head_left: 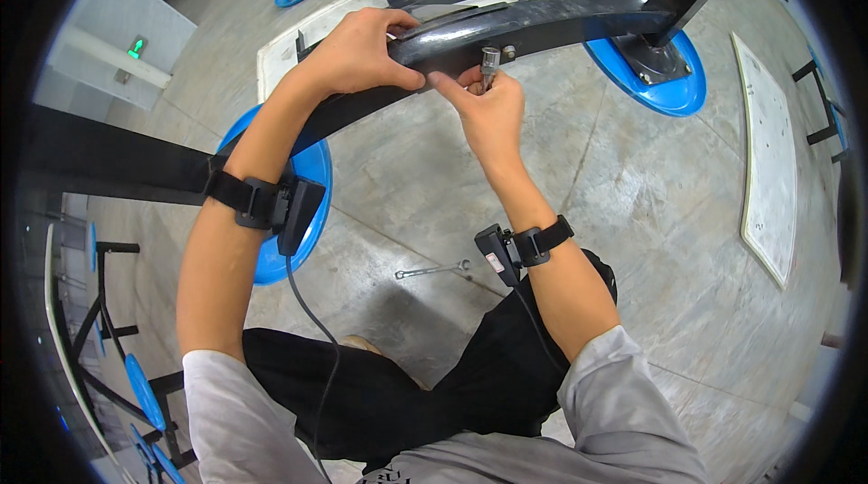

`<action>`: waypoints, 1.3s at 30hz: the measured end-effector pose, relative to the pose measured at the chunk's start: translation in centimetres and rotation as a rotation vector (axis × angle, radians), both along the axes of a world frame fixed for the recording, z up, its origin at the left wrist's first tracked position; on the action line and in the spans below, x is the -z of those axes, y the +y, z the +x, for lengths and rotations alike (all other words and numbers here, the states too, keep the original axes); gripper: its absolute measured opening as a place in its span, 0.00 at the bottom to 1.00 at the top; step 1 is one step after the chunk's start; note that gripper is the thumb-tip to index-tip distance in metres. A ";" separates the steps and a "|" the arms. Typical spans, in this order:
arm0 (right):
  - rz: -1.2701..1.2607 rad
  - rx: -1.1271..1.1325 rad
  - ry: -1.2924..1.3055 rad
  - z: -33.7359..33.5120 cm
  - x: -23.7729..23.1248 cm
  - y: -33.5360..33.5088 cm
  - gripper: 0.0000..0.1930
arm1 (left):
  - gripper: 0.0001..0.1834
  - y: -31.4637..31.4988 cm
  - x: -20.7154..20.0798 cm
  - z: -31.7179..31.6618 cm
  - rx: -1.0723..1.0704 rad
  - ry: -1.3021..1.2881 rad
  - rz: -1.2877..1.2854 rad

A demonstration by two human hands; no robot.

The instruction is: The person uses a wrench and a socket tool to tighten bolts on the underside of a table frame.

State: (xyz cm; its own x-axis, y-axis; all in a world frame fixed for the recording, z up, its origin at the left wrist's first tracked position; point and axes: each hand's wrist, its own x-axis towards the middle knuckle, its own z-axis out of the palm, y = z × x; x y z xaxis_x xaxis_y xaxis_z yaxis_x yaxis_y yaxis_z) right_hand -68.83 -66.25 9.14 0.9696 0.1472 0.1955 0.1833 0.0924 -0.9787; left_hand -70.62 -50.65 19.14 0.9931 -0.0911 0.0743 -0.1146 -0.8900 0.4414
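A black metal beam (561, 21) arches across in front of me between two angled black legs. My left hand (360, 55) is closed round it, with the fingers over its top and the thumb along the near lower edge. Just to the right, my right hand (493, 118) grips a short shiny metal socket (490, 64), which points upward against the near face of the beam. The lower part of the socket is hidden by my fingers. A bolt (508, 52) sticks out of the beam beside it. My two thumbs nearly touch.
A combination wrench (432, 270) lies on the concrete floor between my feet and the beam. Blue round seats (674, 97) lie under the frame's legs. A white board (767, 159) lies at the right, and more black frames (108, 312) stand at the left. Cables hang from both wrist straps.
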 end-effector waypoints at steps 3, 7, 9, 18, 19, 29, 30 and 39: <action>-0.016 0.030 -0.026 0.3 0.2 -0.2 0.17 | 0.32 0.3 0.0 0.4 -0.007 0.072 -0.029; -0.079 0.023 -0.076 0.3 -0.1 -0.4 0.17 | 0.25 1.1 -0.6 1.4 -0.105 0.237 -0.399; -0.083 0.016 -0.070 0.3 0.1 -0.5 0.17 | 0.19 1.9 0.4 2.5 -0.245 0.337 -0.564; -0.118 -0.039 -0.068 -0.2 0.3 -1.0 0.18 | 0.10 5.2 1.2 4.4 -0.449 0.027 -0.438; -0.123 -0.033 -0.052 0.6 1.1 -2.3 0.18 | 0.11 3.3 1.1 3.7 -0.349 -0.068 -0.413; -0.313 -0.111 -0.010 -1.2 -5.0 -7.6 0.12 | 0.06 -10.0 21.3 -17.5 -0.162 0.562 -0.611; -0.332 -0.098 -0.006 -1.7 -5.9 -8.4 0.12 | 0.06 -10.3 25.9 -18.3 -0.149 0.546 -0.581; -0.288 -0.126 0.093 -4.0 -6.2 -9.8 0.08 | 0.07 -14.2 37.6 -21.6 -0.378 0.366 -0.383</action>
